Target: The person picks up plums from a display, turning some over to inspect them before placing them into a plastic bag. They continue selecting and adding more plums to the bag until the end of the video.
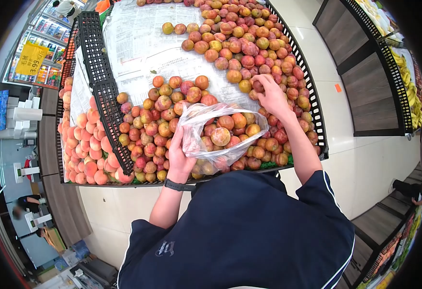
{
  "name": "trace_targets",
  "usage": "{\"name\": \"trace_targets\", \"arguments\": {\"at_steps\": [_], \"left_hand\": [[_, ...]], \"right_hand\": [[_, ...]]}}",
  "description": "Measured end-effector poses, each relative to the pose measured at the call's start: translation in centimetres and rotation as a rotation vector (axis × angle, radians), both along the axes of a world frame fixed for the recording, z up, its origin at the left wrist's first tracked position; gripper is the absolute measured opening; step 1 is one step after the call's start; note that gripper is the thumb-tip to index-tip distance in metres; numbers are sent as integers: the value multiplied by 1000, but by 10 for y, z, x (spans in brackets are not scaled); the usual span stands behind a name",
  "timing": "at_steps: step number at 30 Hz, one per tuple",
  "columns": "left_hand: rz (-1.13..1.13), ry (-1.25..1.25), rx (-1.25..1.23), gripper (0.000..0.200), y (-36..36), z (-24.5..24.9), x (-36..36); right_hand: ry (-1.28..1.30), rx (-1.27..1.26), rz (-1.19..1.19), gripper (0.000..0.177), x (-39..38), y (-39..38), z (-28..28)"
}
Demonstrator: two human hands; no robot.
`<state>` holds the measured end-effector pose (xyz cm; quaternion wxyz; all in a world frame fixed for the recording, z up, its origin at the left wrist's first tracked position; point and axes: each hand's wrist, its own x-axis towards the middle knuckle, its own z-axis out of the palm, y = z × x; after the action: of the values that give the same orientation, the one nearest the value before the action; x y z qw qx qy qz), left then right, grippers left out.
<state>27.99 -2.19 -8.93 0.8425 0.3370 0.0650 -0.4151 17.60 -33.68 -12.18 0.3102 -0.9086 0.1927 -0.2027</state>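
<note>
My left hand [181, 151] is closed on the near-left edge of a clear plastic bag [196, 130], whose mouth gapes upward. Several red-and-yellow plums [220, 136] sit inside it. The bag rests over the front part of a wide heap of loose plums [150, 115]. Up and to the right of the bag, my right hand [272, 96] has its fingers bent round a dark red plum [258, 86] at the heap's right side. Its palm is turned away from the camera.
A black slatted divider [106, 96] separates the plums from peaches [93, 144] on the left. Newspaper [138, 43] lines the bin behind the fruit. A yellow price sign [31, 59] hangs at far left; another display stand [379, 91] is right. A person [28, 202] is at lower left.
</note>
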Motion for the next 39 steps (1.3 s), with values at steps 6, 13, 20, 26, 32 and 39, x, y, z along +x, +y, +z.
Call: {"name": "trace_targets", "arguments": {"at_steps": [6, 13, 20, 26, 32, 39], "left_hand": [[-38, -17, -25, 38, 5, -7, 3], [-39, -29, -112, 45, 5, -11, 4], [-37, -32, -63, 39, 5, -7, 3], [-20, -45, 15, 36, 1, 0, 1], [-2, -42, -10, 37, 1, -1, 3], [-34, -106, 14, 37, -5, 15, -3]], "right_hand": [[-367, 1073, 167, 48, -17, -8, 19], [-599, 1392, 431, 58, -19, -2, 20], [-446, 1480, 428, 51, -27, -2, 22], [32, 642, 438, 49, -45, 46, 77], [-54, 133, 412, 51, -55, 89, 56], [27, 99, 327, 46, -64, 91, 48]]}}
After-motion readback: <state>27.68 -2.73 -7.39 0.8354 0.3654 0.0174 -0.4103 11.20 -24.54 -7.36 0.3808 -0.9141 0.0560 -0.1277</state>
